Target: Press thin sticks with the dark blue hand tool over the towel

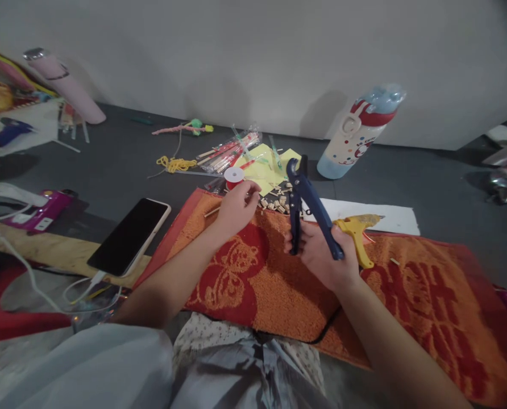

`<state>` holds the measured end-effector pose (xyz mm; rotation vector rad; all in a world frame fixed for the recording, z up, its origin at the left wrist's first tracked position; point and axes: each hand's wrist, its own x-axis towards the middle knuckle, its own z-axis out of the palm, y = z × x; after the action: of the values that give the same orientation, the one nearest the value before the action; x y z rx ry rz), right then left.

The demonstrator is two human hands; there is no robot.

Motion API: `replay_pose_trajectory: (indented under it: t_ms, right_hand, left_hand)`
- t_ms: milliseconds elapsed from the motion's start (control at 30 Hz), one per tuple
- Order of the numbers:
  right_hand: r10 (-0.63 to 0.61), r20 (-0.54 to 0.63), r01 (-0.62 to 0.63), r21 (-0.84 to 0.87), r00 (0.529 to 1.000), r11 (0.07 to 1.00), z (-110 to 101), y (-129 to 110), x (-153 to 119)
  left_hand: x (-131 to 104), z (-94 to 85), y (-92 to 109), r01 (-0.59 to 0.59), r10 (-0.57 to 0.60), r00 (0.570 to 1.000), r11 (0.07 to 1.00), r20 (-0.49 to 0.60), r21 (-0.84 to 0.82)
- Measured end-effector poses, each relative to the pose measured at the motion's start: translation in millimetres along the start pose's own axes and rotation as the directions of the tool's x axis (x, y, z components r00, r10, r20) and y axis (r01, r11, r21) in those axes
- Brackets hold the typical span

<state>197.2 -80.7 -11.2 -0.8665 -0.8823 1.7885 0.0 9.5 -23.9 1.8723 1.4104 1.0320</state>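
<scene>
The right hand (328, 261) has its grip wrapped around a dark blue hand cutter with two long handles (316, 209), held above an orange and red patterned terry towel (287, 284). The cutter's head points away from the person and its handles stand apart. The left hand (239, 207) has curled fingers over the towel's far edge, just beside a white-rimmed spool of red material (235, 175); whether its grip encloses anything small I cannot tell. Short, pale wooden pieces (282, 201) lie scattered between the hands, along that edge, near yellow paper sheets (257, 170) on the dark grey bench (121, 147). A yellow glue gun (356, 233) lies just beyond the right hand. Farther back, a white, red and light blue bottle (351, 139) stands upright. A black-screened smartphone (129, 236) lies left of the towel.
</scene>
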Motion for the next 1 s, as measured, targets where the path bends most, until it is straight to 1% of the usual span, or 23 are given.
replay_pose_trajectory:
  t_ms: [100,200,300,400,500,567,600,700,767,833,1000]
  right_hand:
    - [-0.019,-0.061,0.020,0.015,0.998,1.000,-5,-6,2]
    - [-0.011,-0.099,0.019,0.079,0.995,0.997,-8,-12,2]
    - [0.048,-0.063,-0.035,0.193,0.997,0.981,-11,-17,1]
    - [0.099,-0.019,-0.089,0.299,0.995,0.950,-13,-23,-1]
    - [0.158,-0.007,-0.141,0.412,0.987,0.900,-16,-25,-1]
    - [0.198,-0.017,-0.165,0.483,0.980,0.860,-17,-26,-1]
    - [0.199,-0.019,-0.163,0.495,0.980,0.853,-17,-26,-1]
    - [0.170,0.016,-0.158,0.458,0.985,0.875,-18,-27,0]
    - [0.157,0.029,-0.153,0.450,0.987,0.880,-18,-28,-1]
    - [0.163,0.027,-0.157,0.459,0.986,0.874,-17,-29,-1]
    - [0.217,0.023,-0.198,0.512,0.976,0.836,-18,-29,-1]
  left_hand:
    - [1,3.9,-3,-0.050,0.042,0.997,0.990,0.064,0.128]
    - [4,6.5,-7,-0.077,0.057,0.993,0.978,0.102,0.196]
    - [10,6.1,-9,-0.082,0.053,0.992,0.960,0.113,0.266]
    - [19,4.6,-5,-0.121,0.061,0.983,0.923,0.172,0.366]
    - [31,6.3,2,-0.191,0.078,0.965,0.861,0.249,0.472]
    - [39,9.4,7,-0.240,0.073,0.950,0.796,0.305,0.556]
    - [42,11.2,10,-0.264,0.066,0.941,0.757,0.332,0.598]
    - [49,15.9,17,-0.340,0.049,0.914,0.637,0.404,0.692]
    - [51,18.0,20,-0.374,0.036,0.899,0.582,0.437,0.722]
    - [51,19.3,21,-0.391,0.029,0.891,0.556,0.453,0.734]
    - [52,20.6,17,-0.414,0.051,0.876,0.591,0.480,0.692]
